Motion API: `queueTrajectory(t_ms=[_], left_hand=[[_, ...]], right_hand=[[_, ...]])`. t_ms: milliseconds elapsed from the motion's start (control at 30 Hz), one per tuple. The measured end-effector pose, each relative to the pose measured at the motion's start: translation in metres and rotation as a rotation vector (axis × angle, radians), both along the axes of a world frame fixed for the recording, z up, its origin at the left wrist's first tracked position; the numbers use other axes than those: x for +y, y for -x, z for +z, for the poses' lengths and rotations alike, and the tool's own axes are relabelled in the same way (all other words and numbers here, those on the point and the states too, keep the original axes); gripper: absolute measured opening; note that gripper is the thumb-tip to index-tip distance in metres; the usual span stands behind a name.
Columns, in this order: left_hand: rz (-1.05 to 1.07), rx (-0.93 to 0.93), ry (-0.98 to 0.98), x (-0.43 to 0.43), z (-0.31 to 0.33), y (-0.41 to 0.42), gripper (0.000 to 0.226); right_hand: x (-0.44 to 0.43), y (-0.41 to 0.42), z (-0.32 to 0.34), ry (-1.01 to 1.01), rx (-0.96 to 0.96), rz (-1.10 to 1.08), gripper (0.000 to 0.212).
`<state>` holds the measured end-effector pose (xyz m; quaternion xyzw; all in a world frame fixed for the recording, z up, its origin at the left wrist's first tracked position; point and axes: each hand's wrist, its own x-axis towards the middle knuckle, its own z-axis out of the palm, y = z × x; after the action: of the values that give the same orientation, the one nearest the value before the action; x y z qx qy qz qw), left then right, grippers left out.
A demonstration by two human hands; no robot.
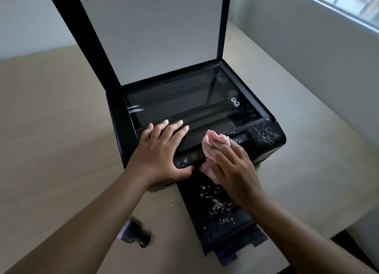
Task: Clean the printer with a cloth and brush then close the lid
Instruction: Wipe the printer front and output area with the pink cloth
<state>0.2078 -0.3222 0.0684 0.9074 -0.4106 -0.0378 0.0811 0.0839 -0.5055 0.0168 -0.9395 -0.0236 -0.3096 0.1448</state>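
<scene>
A black printer [119, 130] stands on a beige table, its scanner lid [151, 34] raised upright over the glass [184, 97]. My left hand [162, 152] lies flat on the front edge of the glass, fingers straight, thumb at the control panel. My right hand [229, 163] presses a pink cloth [209, 142] against the printer's front right, its fingers over the cloth. White crumbs lie on the printer's right front corner [264, 134] and on the extended output tray [217, 206]. A black brush [135, 232] lies on the table under my left forearm.
The table [51, 130] runs left and back from the printer; its right edge falls away near a grey wall with a window [348, 1]. The output tray juts toward me past the table's front edge.
</scene>
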Motion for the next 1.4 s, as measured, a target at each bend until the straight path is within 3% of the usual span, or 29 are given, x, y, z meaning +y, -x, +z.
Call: queueTrajectory(t_ms=[133,233,333,467,567,700,833,1000,1133,1300,1400], left_hand=[[-0.007,-0.008,-0.024,0.0,0.0,-0.001,0.105],[-0.007,-0.019,-0.012,0.001,0.0,0.0,0.105],[-0.007,-0.022,-0.008,0.0,0.001,0.0,0.104],[-0.008,-0.024,-0.012,0.0,0.0,0.001,0.105],[-0.006,-0.023,-0.013,-0.001,0.001,0.002,0.105],[-0.008,-0.022,-0.018,-0.002,0.001,0.002,0.106],[-0.005,-0.015,-0.01,-0.001,0.002,0.0,0.106],[-0.003,-0.004,-0.003,-0.001,0.001,0.002,0.106],[0.001,-0.009,-0.001,0.0,0.001,0.001,0.105],[0.005,-0.001,0.003,0.0,0.001,0.001,0.104],[0.002,-0.007,0.007,0.001,0.001,0.001,0.104]], right_hand=[[-0.007,0.003,-0.001,-0.117,-0.042,-0.189,0.033],[0.008,0.006,-0.007,-0.05,0.006,-0.095,0.036],[-0.012,0.012,0.001,0.011,0.046,-0.182,0.031],[0.011,0.006,0.009,-0.16,0.06,-0.183,0.03],[0.007,0.01,0.011,-0.139,0.102,-0.139,0.029],[-0.011,0.002,0.022,-0.275,0.011,-0.196,0.023],[0.001,-0.019,0.032,-0.152,0.115,-0.214,0.023],[-0.007,-0.015,0.04,-0.071,0.222,-0.066,0.022],[-0.002,-0.022,0.041,-0.132,0.237,-0.217,0.019],[0.005,-0.02,0.046,-0.124,0.243,0.009,0.018],[-0.035,-0.011,0.04,-0.166,0.121,-0.108,0.019]])
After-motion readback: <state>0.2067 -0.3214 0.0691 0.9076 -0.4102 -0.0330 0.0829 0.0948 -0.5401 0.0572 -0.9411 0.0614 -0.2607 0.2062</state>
